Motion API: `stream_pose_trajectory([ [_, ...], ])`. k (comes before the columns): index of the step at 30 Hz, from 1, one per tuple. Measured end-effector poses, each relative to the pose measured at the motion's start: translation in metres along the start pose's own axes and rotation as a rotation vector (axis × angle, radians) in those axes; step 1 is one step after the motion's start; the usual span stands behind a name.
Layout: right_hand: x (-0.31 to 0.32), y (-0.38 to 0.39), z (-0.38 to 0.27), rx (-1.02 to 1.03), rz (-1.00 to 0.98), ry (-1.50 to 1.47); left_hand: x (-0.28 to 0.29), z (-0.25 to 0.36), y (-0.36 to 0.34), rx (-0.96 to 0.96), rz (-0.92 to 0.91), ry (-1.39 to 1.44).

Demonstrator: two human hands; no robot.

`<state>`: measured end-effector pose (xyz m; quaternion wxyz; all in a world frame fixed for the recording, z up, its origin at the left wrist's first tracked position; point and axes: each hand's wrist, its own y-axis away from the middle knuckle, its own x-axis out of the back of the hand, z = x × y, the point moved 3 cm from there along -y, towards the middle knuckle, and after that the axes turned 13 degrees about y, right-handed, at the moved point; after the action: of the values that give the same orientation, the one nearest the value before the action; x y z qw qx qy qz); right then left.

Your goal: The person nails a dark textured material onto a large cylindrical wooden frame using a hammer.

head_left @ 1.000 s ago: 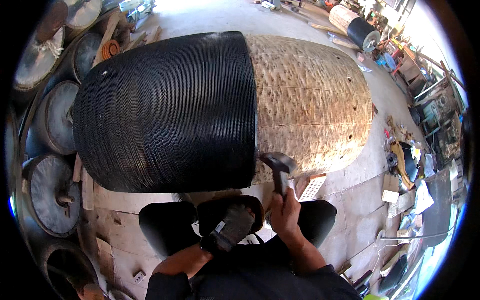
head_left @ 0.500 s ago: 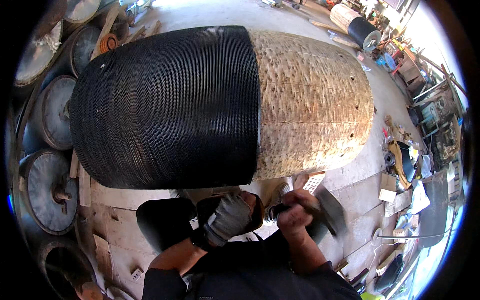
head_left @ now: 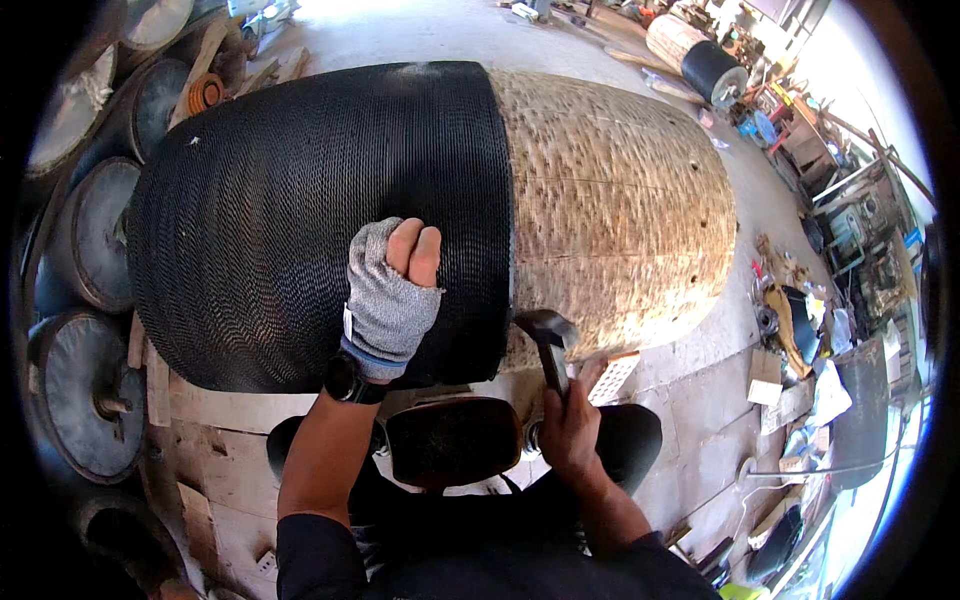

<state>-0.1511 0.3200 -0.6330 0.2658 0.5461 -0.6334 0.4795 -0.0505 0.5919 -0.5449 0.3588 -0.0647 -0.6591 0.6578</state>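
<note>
A large drum lies across in front of me. Black ridged covering [head_left: 320, 220] wraps its left part, while pale, pitted wood [head_left: 620, 200] is bare on the right. My left hand [head_left: 395, 295], in a grey glove with bare fingertips, is closed over the black surface near its right border; anything within the fingers is hidden. In my right hand [head_left: 572, 430] is a hammer [head_left: 553, 360], gripped by its handle, head up in front of the wood's lower left. A dark, brown-rimmed container [head_left: 455, 442] sits between my knees, its contents too dark to make out.
Several drums with round metal ends [head_left: 88, 395] line the left side. A perforated brick [head_left: 617, 378] stands below the wooden part. Cardboard, bags and scrap clutter the right, beside a black sheet [head_left: 862, 415]. A smaller half-black drum [head_left: 712, 70] lies far right.
My left hand has moved from the container up onto the black covering. The hammer has swung from the right, blurred, to upright near the drum. The container's inside now shows.
</note>
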Motion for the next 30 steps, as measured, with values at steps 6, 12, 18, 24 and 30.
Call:
stream_pose_trajectory([
  [6, 0.007, -0.006, -0.003, 0.113, 0.097, -0.008, -0.001, 0.002, 0.001, 0.055, -0.016, -0.004],
  [12, 0.021, -0.008, -0.032, 0.018, 0.202, -0.189, -0.002, 0.000, 0.002, 0.008, -0.021, -0.072],
  [18, -0.010, -0.016, -0.001, -0.008, 0.086, 0.138, 0.001, 0.002, -0.008, 0.060, -0.042, -0.068],
  [24, 0.012, -0.014, -0.014, 0.034, 0.208, -0.134, -0.005, 0.004, -0.011, 0.058, -0.041, -0.101],
  [30, 0.036, -0.017, -0.027, 0.109, 0.174, -0.199, -0.001, 0.006, -0.014, 0.060, -0.091, -0.177],
])
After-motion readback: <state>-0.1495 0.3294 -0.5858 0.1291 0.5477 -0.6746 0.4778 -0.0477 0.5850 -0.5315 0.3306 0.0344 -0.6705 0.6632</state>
